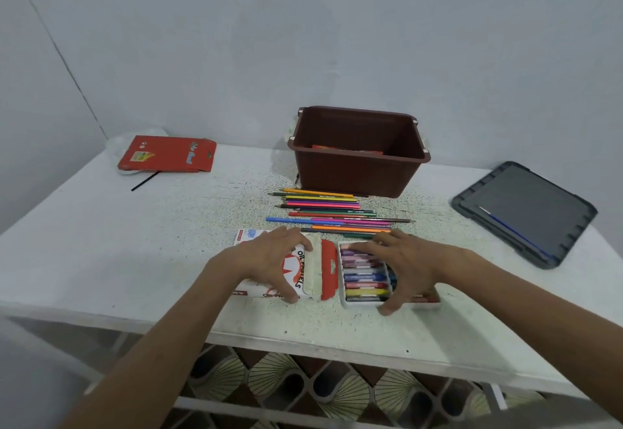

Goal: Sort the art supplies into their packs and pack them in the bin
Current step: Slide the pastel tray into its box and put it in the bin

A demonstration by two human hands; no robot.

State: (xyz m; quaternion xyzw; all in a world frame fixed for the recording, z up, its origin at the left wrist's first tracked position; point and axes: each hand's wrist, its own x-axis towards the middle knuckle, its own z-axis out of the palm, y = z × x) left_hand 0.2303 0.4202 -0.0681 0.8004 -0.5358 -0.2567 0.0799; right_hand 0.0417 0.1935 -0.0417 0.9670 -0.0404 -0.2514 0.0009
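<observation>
With our left grip (269, 260) clasping the pastel box (301, 277) and right grip (408, 263) clasping its tray (357, 304), a skewed insertion could spill pastels (365, 275).

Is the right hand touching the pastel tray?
Touching. Head view: the right hand spans the pastel tray, fingertips on its far rim, thumb against its near edge.

The white counter (135, 243) bears a brown bin (357, 172), pencils (330, 212) before it, a red pack (168, 153) at left, a grey lid (526, 212) at right, and a pastel box (303, 282) and tray (364, 277) nearest.
</observation>
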